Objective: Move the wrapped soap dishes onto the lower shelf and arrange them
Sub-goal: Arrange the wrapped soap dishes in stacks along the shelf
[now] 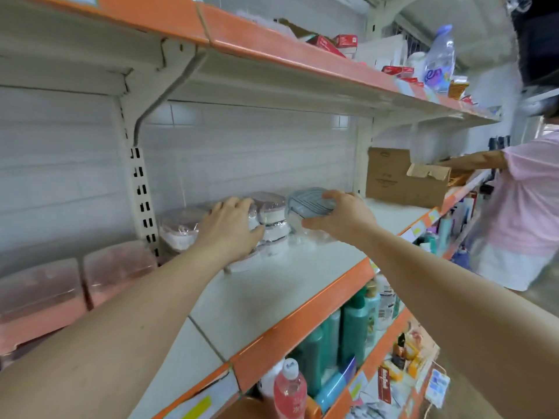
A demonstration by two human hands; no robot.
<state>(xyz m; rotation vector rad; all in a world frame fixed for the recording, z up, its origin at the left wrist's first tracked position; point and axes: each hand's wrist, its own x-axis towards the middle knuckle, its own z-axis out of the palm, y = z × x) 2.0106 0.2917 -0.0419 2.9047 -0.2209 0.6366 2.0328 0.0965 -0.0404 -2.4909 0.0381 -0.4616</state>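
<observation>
Several wrapped pink-and-white soap dishes (pixel 272 220) stand stacked at the back of the white shelf (pixel 272 291), with another pink one (pixel 178 228) to their left. My left hand (pixel 230 228) lies over the front of the stack, its fingers curved round one wrapped dish. My right hand (pixel 341 216) holds a blue-grey wrapped soap dish (pixel 308 204) just right of the stack, a little above the shelf, tilted. Loose clear wrap (pixel 314 237) hangs under it.
Pink plastic boxes (pixel 75 285) fill the shelf bay to the left. A cardboard box (pixel 402 179) stands at the right end of the shelf, where another person (pixel 523 207) reaches in. Bottles (pixel 354 328) line the shelf below; cartons sit on the shelf above.
</observation>
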